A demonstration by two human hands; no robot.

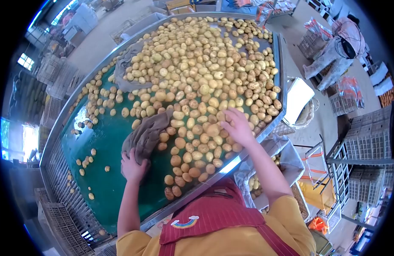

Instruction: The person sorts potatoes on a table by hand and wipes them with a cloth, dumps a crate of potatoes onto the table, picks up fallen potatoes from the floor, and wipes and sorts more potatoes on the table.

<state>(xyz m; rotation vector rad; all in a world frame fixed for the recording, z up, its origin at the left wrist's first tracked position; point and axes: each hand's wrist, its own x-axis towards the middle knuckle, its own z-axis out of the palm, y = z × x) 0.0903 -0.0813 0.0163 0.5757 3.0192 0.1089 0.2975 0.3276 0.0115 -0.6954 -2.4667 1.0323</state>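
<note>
Wearing a red striped apron [212,213] over a mustard shirt [235,243], facing a green-topped table [105,170] heaped with potatoes [205,81], thickest toward the far side. Clutching a crumpled brown cloth [148,134] with the left hand [135,169], against the nearer potatoes. Holding the half-curled right hand [238,127] among potatoes near the metal rim [229,165], leaving unclear any grasp on one.

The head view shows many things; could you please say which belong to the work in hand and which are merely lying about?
In use: potatoes at the right hand; nearer cloth at the left hand; green tabletop.

Apparently lying about: farther cloth; stacked crates.
</note>
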